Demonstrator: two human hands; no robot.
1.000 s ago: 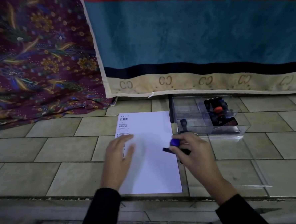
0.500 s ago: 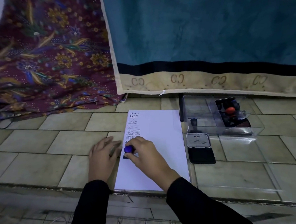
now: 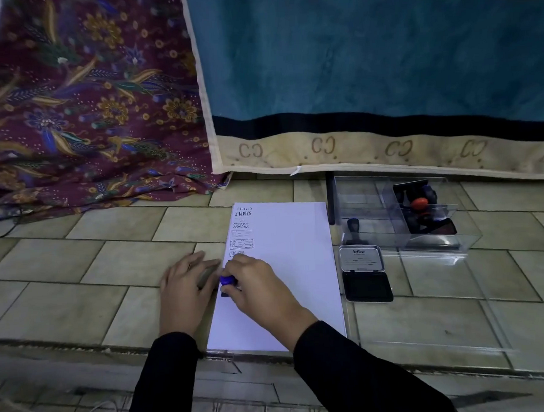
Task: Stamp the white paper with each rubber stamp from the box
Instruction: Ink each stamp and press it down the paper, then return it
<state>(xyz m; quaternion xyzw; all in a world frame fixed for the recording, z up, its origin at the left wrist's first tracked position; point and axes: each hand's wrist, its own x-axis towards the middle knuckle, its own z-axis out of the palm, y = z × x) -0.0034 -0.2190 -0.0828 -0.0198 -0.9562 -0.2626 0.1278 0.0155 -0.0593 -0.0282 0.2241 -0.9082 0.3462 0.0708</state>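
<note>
right hand (image 3: pixel 260 289) fingers closed round blue-handled stamp (image 3: pixel 228 283) pressed on white paper (image 3: pixel 287 268), left hand (image 3: pixel 183 291) flat with fingers spread at the paper's left edge, open ink pad (image 3: pixel 365 273) beside clear box (image 3: pixel 402 217)

The white paper (image 3: pixel 287 268) carries a column of stamped marks down its left edge, printed upside down from here: "SAMPLE" at the far end, then "EXPRESS", then boxed stamps too small to read. The open ink pad (image 3: pixel 362 259) beside it has "Artline" printed inside its lid. The cream border of the hanging blanket (image 3: pixel 388 149) repeats a "CC" motif.
</note>
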